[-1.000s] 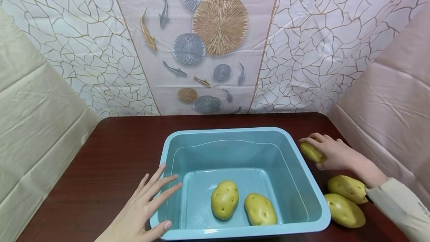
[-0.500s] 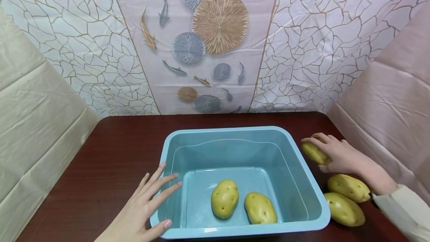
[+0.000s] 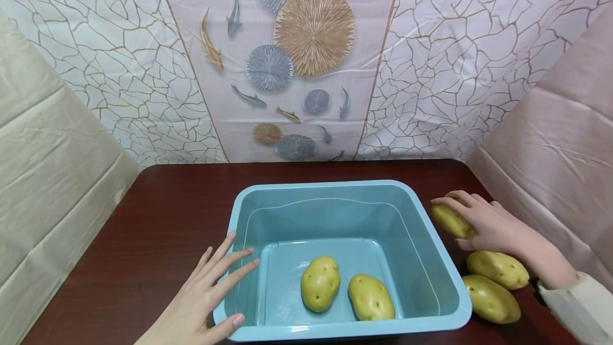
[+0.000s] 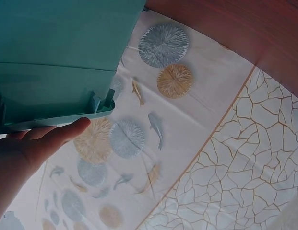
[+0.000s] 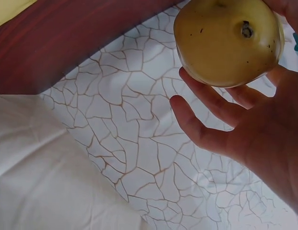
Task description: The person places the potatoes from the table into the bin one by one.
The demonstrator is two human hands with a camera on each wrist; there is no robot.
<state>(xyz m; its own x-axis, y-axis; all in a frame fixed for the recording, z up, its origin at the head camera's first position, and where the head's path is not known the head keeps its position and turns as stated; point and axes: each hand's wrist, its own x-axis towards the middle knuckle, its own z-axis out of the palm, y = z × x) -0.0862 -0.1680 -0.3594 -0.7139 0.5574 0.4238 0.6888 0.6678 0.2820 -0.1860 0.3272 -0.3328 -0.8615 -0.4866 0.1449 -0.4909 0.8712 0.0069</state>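
Observation:
A yellow potato (image 3: 452,221) is gripped in my right hand (image 3: 493,227), just outside the right wall of a blue plastic basin (image 3: 330,330). Seen from the right wrist, the potato (image 5: 228,40) lies against curled fingers, with the little finger apart from it. My left hand (image 3: 203,294) lies over the basin's left rim with its fingers spread and fairly straight; the left wrist view shows the thumb under the rim. Inside the basin, one potato (image 3: 320,284) is near the middle and another potato (image 3: 371,298) is to its right.
Beside the basin's right side, two more potatoes (image 3: 490,299) lie together on the dark red-brown table (image 3: 129,260), partly beneath my right forearm. A patterned cloth (image 3: 306,116) hangs behind the table, and plain pale cloth (image 3: 555,116) flanks it.
My right hand, holding the potato, has shifted slightly right and toward me. The left hand, the basin and the other potatoes look the same.

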